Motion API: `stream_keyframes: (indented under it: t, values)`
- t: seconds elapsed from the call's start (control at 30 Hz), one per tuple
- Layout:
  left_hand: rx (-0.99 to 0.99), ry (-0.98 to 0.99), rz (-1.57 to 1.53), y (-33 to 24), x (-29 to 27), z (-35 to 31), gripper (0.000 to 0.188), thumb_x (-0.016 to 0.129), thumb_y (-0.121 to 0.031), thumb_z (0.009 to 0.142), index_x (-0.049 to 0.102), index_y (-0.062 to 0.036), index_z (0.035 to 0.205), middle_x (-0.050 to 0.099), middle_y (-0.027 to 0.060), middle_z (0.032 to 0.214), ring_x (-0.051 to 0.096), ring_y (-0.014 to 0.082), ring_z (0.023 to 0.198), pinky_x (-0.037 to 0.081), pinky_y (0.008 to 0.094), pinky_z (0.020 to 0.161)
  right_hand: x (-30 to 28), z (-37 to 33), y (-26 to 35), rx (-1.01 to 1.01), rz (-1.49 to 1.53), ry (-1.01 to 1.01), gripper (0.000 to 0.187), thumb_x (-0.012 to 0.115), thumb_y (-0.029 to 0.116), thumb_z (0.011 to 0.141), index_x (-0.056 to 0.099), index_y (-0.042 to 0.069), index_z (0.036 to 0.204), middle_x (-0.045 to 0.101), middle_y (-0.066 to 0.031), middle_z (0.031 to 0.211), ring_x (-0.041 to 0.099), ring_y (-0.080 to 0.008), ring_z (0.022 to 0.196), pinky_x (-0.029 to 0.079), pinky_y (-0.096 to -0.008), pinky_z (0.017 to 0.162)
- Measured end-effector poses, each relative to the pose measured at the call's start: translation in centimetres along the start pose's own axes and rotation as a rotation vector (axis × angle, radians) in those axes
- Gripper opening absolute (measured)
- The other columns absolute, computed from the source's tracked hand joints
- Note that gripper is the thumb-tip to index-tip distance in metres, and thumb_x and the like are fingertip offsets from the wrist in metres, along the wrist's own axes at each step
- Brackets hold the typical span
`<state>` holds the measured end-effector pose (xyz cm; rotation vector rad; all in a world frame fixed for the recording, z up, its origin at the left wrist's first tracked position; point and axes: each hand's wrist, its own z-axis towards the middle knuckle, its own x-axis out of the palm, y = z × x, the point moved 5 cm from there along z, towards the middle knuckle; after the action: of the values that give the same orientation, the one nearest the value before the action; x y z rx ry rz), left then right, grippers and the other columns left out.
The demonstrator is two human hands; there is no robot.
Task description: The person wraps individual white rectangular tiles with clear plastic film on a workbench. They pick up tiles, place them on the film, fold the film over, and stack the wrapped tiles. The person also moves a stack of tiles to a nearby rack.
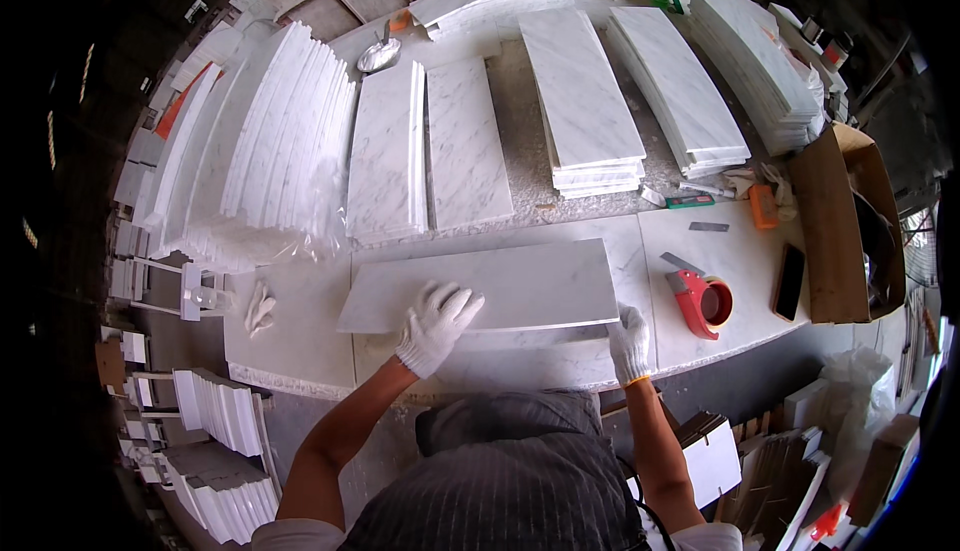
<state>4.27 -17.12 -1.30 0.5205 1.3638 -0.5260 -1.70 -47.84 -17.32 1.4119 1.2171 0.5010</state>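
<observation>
A long white-grey marble tile (520, 286) lies crosswise in front of me on the pale work table, its front edge casting a shadow. Across its top, toward the left end, rests my left hand (438, 326) in a white knitted glove, fingers spread on the surface. My right hand (630, 344), gloved the same way, holds the tile's near right corner, with part of the fingers hidden. Right of that hand sit a red tape dispenser (690, 306) and a thin grey metal blade (683, 264).
Behind stand stacks of marble tiles (580, 91) and a row of upright slabs (280, 141). A phone (788, 281) and a cardboard box (835, 241) are at the right. A crumpled glove (260, 308) lies left. An orange box cutter (763, 206) is near the cardboard box.
</observation>
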Motion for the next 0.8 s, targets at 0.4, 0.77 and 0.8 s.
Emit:
stream_keyframes:
  t: [0.4, 0.77, 0.8]
  values:
    - [0.125, -0.084, -0.03, -1.2, 2.7, -0.4, 0.03, 0.063, -0.012, 0.078, 0.068, -0.0132, 0.108, 0.055, 0.0036, 0.114, 0.051, 0.0242, 0.112, 0.044, 0.0477, 0.1, -0.4, 0.2, -2.7, 0.197, 0.472, 0.223, 0.021, 0.062, 0.018, 0.095, 0.067, -0.001, 0.101, 0.065, 0.0009, 0.086, 0.052, -0.0031, 0.072, 0.043, -0.0197, 0.064]
    - [0.107, 0.162, -0.279, 0.3, 2.3, -3.7, 0.058, 0.07, -0.046, 0.08, 0.061, -0.0058, 0.12, 0.054, 0.0097, 0.127, 0.049, 0.0261, 0.122, 0.035, 0.0458, 0.108, -2.6, -2.1, 1.6, 0.273, 0.714, 0.12, 0.019, 0.061, 0.026, 0.096, 0.062, 0.008, 0.101, 0.067, -0.0051, 0.099, 0.064, -0.0147, 0.092, 0.053, -0.031, 0.08]
    - [0.066, 0.18, -0.307, 0.1, 2.6, -3.3, 0.059, 0.069, -0.045, 0.082, 0.06, -0.0046, 0.124, 0.053, 0.011, 0.131, 0.05, 0.0273, 0.123, 0.036, 0.045, 0.108, -3.8, -2.0, 0.7, 0.176, 0.544, 0.01, 0.022, 0.061, 0.028, 0.096, 0.063, 0.007, 0.102, 0.065, -0.0046, 0.096, 0.062, -0.013, 0.086, 0.052, -0.0301, 0.078]
